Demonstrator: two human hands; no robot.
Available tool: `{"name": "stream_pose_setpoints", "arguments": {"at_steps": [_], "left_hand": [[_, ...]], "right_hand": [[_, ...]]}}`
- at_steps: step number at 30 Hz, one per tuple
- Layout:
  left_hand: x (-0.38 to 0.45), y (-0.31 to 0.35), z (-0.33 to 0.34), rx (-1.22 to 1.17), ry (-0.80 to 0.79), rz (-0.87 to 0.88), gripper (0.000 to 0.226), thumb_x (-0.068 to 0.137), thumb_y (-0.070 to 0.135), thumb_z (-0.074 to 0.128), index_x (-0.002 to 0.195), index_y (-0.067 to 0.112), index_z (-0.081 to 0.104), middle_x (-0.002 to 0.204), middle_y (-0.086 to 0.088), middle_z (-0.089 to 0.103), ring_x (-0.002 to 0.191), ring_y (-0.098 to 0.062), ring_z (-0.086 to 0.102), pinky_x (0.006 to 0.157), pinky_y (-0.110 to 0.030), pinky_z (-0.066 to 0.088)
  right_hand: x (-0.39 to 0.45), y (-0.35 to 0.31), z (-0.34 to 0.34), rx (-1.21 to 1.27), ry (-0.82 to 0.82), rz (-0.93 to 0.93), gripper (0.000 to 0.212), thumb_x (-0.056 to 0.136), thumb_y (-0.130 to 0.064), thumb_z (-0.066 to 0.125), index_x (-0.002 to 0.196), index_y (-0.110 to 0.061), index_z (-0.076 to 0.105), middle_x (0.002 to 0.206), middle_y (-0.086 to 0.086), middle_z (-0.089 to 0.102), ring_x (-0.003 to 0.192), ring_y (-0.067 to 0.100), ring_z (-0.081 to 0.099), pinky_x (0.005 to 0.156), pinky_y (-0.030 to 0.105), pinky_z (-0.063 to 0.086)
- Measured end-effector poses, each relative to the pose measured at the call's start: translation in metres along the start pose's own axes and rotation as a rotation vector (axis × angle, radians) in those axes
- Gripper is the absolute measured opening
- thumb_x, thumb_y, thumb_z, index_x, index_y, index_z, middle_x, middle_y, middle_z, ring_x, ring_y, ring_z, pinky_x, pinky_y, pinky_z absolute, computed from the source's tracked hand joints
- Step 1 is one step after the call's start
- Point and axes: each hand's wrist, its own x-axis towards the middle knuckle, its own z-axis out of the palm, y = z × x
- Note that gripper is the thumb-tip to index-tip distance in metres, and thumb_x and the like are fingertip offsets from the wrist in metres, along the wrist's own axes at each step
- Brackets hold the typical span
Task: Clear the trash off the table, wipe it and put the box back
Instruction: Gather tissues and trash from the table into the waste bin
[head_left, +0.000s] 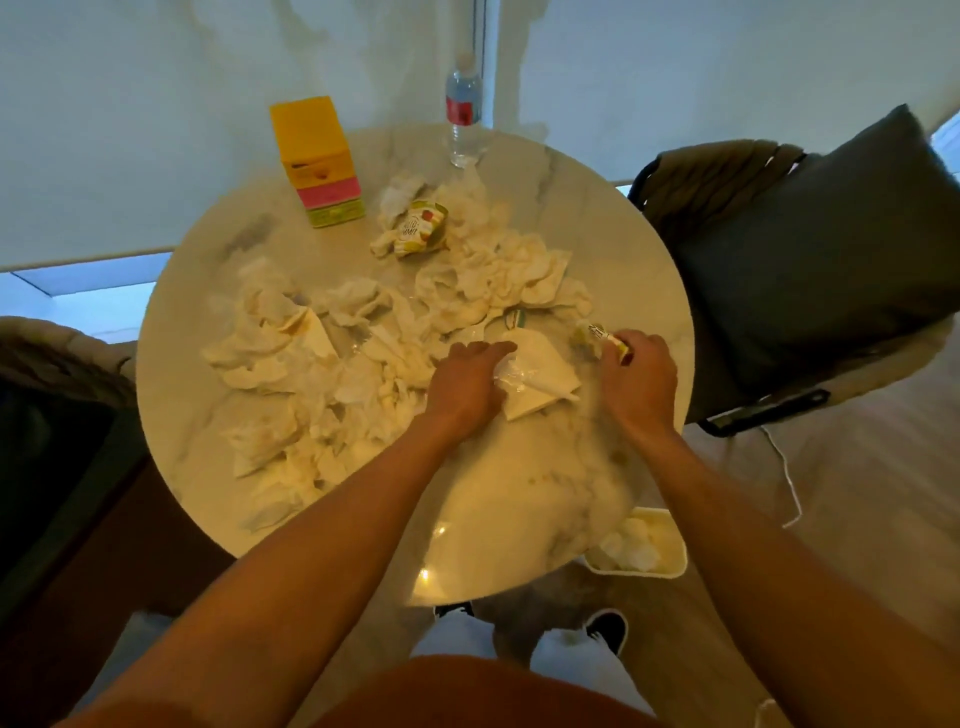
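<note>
Several crumpled white tissues cover the round marble table. A yellow and pink box stands upright at the table's far left. A crushed snack packet lies among tissues at the back. My left hand grips a scrap of clear plastic beside a flat white napkin. My right hand holds a small yellow wrapper near the table's right edge.
A water bottle stands at the table's far edge. A white bin with tissues inside sits on the floor by the table's near right. A chair with a dark cushion is at the right, another chair at the left.
</note>
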Motion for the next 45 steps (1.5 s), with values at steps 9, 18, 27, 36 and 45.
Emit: {"name": "stream_pose_setpoints", "arguments": {"at_steps": [9, 18, 27, 36, 45], "left_hand": [[0.002, 0.016, -0.003, -0.290, 0.259, -0.105, 0.017, 0.089, 0.014, 0.062, 0.102, 0.019, 0.072, 0.100, 0.002, 0.069, 0.087, -0.008, 0.058, 0.078, -0.021, 0.042], [-0.046, 0.122, 0.021, -0.664, 0.239, -0.292, 0.017, 0.084, 0.014, 0.069, 0.098, 0.022, 0.074, 0.088, 0.012, 0.070, 0.081, 0.007, 0.064, 0.079, -0.010, 0.049], [-0.078, 0.214, 0.142, -0.743, 0.009, -0.391, 0.020, 0.085, 0.012, 0.068, 0.101, 0.021, 0.074, 0.091, 0.009, 0.073, 0.087, -0.010, 0.069, 0.084, -0.028, 0.054], [-0.054, 0.218, 0.274, -0.751, -0.266, -0.684, 0.043, 0.089, 0.010, 0.062, 0.131, 0.020, 0.056, 0.078, 0.013, 0.064, 0.072, -0.006, 0.059, 0.058, -0.006, 0.046], [-0.016, 0.156, 0.405, -0.697, -0.375, -0.876, 0.061, 0.089, 0.010, 0.060, 0.144, 0.024, 0.038, 0.133, -0.007, 0.054, 0.083, -0.002, 0.056, 0.055, -0.012, 0.045]], "right_hand": [[-0.016, 0.042, -0.067, 0.240, 0.021, 0.195, 0.026, 0.096, -0.030, 0.055, 0.117, -0.017, 0.061, 0.112, 0.001, 0.062, 0.098, 0.012, 0.059, 0.073, 0.017, 0.047], [-0.038, 0.158, -0.124, 0.365, -0.046, 0.523, 0.029, 0.096, -0.035, 0.052, 0.112, -0.011, 0.057, 0.105, 0.011, 0.063, 0.080, 0.014, 0.060, 0.057, 0.019, 0.042], [-0.052, 0.282, -0.115, 0.347, -0.255, 0.715, 0.024, 0.102, -0.025, 0.041, 0.120, -0.014, 0.051, 0.116, 0.010, 0.060, 0.074, 0.016, 0.059, 0.068, 0.025, 0.052], [-0.068, 0.395, -0.045, 0.357, -0.368, 1.031, 0.009, 0.097, -0.018, 0.053, 0.098, -0.026, 0.057, 0.117, 0.009, 0.060, 0.097, 0.032, 0.065, 0.048, 0.025, 0.050], [-0.063, 0.484, 0.065, 0.323, -0.413, 1.090, 0.010, 0.092, -0.027, 0.051, 0.097, -0.030, 0.059, 0.105, 0.003, 0.060, 0.086, 0.029, 0.067, 0.078, 0.048, 0.058]]}}
